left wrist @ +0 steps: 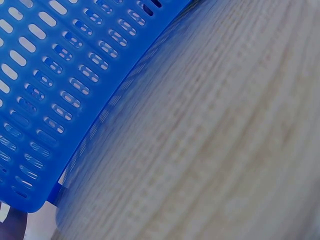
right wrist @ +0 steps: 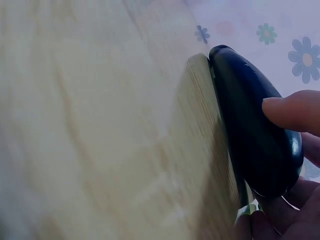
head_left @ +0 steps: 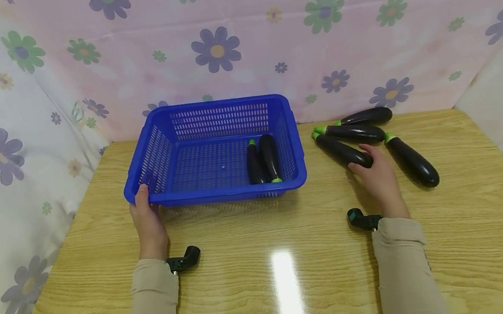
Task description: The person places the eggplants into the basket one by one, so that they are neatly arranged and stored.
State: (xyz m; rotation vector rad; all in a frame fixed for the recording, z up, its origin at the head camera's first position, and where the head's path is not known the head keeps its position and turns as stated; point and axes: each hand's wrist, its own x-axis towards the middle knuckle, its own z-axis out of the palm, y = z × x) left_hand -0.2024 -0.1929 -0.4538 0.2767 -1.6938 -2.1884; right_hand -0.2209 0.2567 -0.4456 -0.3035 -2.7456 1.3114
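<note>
A blue plastic basket point(head_left: 218, 192) with slotted walls stands on the table. My left hand point(head_left: 149, 225) grips its near left corner, thumb over the rim and fingers below it; the slotted wall point(left wrist: 75, 75) fills the upper left of the left wrist view. Two eggplants, one slim point(head_left: 255, 164) and one thicker point(head_left: 269, 153), lie side by side at the basket's right end. Outside it, my right hand point(head_left: 381, 179) holds the rounded end of another eggplant point(head_left: 339, 150) between thumb and fingers. In the right wrist view this dark eggplant point(right wrist: 250, 120) lies along the tabletop.
Beyond the held eggplant lie two more, a middle one point(head_left: 356, 132) and a rear one point(head_left: 366, 117) by the flowered backdrop point(head_left: 252, 28). A further eggplant point(head_left: 412, 161) lies right of my right hand. Flowered cloth also borders the wooden table point(head_left: 231, 288) on both sides.
</note>
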